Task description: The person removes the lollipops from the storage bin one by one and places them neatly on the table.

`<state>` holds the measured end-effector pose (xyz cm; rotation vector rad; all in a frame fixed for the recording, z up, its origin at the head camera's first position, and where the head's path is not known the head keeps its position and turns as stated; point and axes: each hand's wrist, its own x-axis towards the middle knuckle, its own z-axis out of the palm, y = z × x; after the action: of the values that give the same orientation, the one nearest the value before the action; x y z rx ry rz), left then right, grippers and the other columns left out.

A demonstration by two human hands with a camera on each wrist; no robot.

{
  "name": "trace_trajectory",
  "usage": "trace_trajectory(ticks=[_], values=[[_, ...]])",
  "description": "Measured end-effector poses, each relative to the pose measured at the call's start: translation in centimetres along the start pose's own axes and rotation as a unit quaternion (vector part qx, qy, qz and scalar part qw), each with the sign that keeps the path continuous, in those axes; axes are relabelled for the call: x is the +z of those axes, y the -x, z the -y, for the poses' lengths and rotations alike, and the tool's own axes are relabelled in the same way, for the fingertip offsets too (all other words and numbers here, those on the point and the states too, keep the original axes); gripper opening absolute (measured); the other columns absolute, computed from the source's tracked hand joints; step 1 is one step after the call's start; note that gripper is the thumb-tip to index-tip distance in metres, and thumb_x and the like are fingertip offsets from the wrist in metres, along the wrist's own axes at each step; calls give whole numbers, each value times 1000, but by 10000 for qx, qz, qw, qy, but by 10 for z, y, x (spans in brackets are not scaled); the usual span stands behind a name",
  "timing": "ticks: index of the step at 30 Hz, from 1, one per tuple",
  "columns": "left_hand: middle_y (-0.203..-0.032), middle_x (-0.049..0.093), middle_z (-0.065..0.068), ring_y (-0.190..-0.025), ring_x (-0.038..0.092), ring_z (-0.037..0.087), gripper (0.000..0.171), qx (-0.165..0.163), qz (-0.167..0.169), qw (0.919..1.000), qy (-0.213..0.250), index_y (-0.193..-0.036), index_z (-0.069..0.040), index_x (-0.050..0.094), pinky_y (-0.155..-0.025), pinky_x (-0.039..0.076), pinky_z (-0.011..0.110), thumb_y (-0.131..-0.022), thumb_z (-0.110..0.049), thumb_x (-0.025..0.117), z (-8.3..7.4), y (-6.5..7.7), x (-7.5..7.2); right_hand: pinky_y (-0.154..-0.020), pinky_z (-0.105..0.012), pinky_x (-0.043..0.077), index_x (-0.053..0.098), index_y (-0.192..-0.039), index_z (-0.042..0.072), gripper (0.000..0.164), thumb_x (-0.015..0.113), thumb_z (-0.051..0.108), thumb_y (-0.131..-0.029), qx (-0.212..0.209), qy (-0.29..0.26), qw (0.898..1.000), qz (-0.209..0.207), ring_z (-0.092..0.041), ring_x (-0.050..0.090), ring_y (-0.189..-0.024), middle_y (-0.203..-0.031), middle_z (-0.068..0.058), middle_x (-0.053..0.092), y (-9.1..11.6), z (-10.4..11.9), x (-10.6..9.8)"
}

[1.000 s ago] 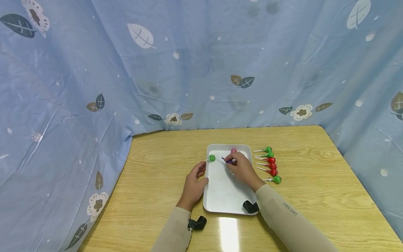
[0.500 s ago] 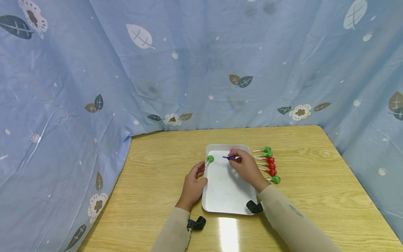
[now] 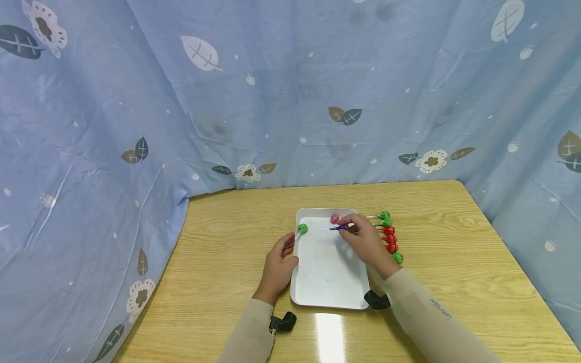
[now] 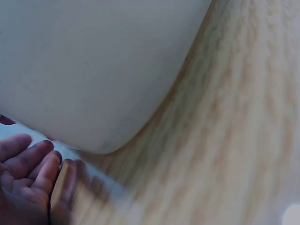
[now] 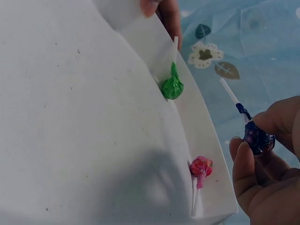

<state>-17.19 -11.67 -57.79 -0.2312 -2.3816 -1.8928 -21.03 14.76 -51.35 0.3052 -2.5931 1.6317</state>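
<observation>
My right hand (image 3: pixel 366 243) pinches a purple lollipop (image 5: pixel 258 139) by its wrapped head, its white stick pointing left over the far part of the white tray (image 3: pixel 329 275). Inside the tray, a green lollipop (image 3: pixel 302 229) leans at the left wall with its stick up toward the rim. A pink lollipop (image 5: pixel 201 166) lies in the far end, below the right fingers. Beside the tray's left wall is my left hand (image 3: pixel 278 264), fingers relaxed and loosely bent, fingertips at the rim. In the left wrist view the tray's wall passes just above those fingers.
Right of the tray, a row of lollipops lies on the wooden table (image 3: pixel 218 252), among them a green lollipop (image 3: pixel 397 257) nearest and a red lollipop (image 3: pixel 392 248); the right hand covers their sticks. A blue patterned curtain (image 3: pixel 272 101) hangs behind the table.
My right hand has drawn rightward with the purple lollipop, uncovering the pink one. The green lollipop's stick swung from nearly level to slanting down-left. The left hand stays put.
</observation>
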Motion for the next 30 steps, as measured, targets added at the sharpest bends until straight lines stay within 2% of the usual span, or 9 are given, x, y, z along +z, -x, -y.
trace_trajectory(ticks=[7,11,19,30], values=[[-149,62,14,-133,61,24,65,-32,-15,10000,24,-156,2,54,-113,48,41,-92,10,60,1,-1,0,-77,-29,55,77,-119,1,18,73,1,-102,-95,34,9999,-89,-27,65,-92,-118,-13,67,5,-4,-8],[-149,62,13,-133,61,24,65,-11,-15,10000,31,-156,2,54,-113,48,42,-92,9,60,2,-1,0,-74,-28,55,76,-120,0,18,73,1,-102,-87,-129,9997,-183,-27,65,-90,-117,-15,68,9,-8,-14],[-147,63,11,-132,61,26,65,-71,-39,9999,124,-157,-5,56,-114,47,49,-94,10,61,5,-1,0,-71,-25,56,71,-127,-3,26,74,8,-104,336,-243,9990,-164,-28,63,-96,-124,-16,66,20,-12,-27],[-146,64,12,-130,63,26,64,6,-11,9997,226,-156,-4,56,-114,48,49,-94,9,62,5,0,0,-68,-27,56,69,-129,-5,28,73,6,-104,544,-236,9978,-280,-28,63,-94,-111,-17,69,37,-22,-44]])
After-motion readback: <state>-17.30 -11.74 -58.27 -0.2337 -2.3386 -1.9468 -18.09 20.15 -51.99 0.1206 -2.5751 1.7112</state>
